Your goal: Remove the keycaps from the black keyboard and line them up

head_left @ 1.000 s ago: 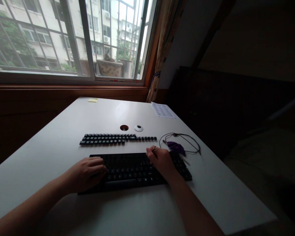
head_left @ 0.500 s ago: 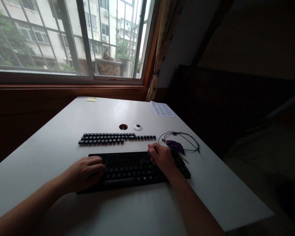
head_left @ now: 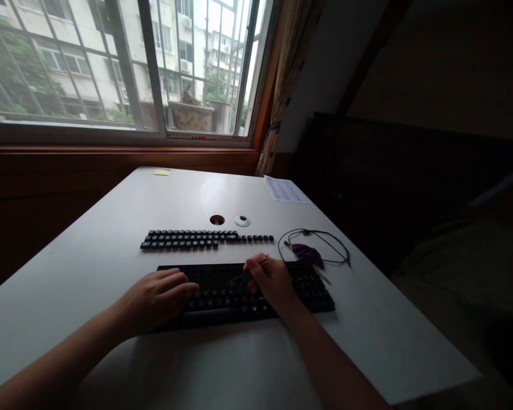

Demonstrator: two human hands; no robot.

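A black keyboard [head_left: 222,307] lies across the white desk, with its upper key rows stripped of caps. My left hand [head_left: 165,293] rests on the keyboard's left end, fingers stretched out and lying over it. Closed around a small dark keycap puller [head_left: 238,281] with thin wire prongs, my right hand [head_left: 267,278] hovers over the middle-right of the keyboard. The prongs point left toward the keys; whether they touch a key I cannot tell. Behind the keyboard, loose black keycaps [head_left: 188,239] sit lined up in rows.
A coiled black cable [head_left: 346,250], a purple cloth pouch [head_left: 306,254] and a thin light stick [head_left: 324,277] lie at the right. Farther back are a desk hole [head_left: 217,220], its white cover [head_left: 241,221], printed paper [head_left: 285,190] and a yellow note [head_left: 162,172].
My right hand has moved left over the keyboard with the keycap puller. My left hand's fingers have shifted slightly right. The view has turned a little to the left.
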